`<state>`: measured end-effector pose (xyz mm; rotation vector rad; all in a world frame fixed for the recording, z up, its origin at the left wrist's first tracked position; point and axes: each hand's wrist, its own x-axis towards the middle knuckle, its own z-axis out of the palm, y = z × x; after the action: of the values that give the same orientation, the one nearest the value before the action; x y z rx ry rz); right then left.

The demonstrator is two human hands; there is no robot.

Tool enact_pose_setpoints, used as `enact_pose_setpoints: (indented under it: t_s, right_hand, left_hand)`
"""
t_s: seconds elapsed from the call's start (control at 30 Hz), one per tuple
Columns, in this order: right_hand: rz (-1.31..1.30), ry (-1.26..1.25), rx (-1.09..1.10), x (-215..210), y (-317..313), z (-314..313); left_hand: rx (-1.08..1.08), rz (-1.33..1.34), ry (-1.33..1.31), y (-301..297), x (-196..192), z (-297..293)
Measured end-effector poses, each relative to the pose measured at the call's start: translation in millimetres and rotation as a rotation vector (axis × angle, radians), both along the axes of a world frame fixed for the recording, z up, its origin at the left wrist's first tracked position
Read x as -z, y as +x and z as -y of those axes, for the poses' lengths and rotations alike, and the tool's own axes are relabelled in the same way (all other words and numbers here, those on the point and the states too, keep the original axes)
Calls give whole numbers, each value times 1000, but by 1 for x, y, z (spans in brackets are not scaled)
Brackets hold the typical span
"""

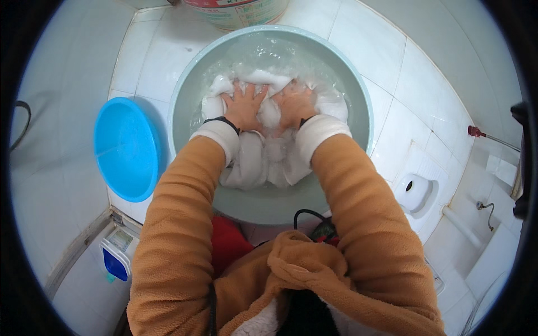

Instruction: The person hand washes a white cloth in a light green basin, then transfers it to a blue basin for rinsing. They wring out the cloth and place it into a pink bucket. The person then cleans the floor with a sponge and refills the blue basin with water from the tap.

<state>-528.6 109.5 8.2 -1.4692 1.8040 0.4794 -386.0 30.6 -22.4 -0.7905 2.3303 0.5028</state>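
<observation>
A wide pale green basin [364,106] of water stands in front of me. White cloth [246,162] lies soaking in it, bunched up and partly under the surface. My left hand [244,107] presses flat on the cloth with its fingers spread. Close beside it, my right hand [294,103] also lies on the cloth, fingers stretched out and partly blurred by the water. Both palms face down, and neither hand grips the fabric. Brown fleece sleeves with white cuffs reach to my wrists.
A bright blue basin [128,148] rests at the left on the white tiled floor [392,53]. Behind the large basin stands a printed bucket [238,12]. A squat toilet [417,193] is set into the floor at the right. A blue and white container [116,260] sits at lower left.
</observation>
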Motion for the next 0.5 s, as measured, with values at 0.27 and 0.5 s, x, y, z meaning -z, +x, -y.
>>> enact_pose_setpoints:
  t_s: [0.27,0.5]
  right_hand:
    - [-74,-333,797,7,15,10]
    - [-183,-345,112,25,21,-39]
  left_hand:
    - [-6,-149,-292,-8,3,-4]
    - [16,-256,-99,27,-14,-11]
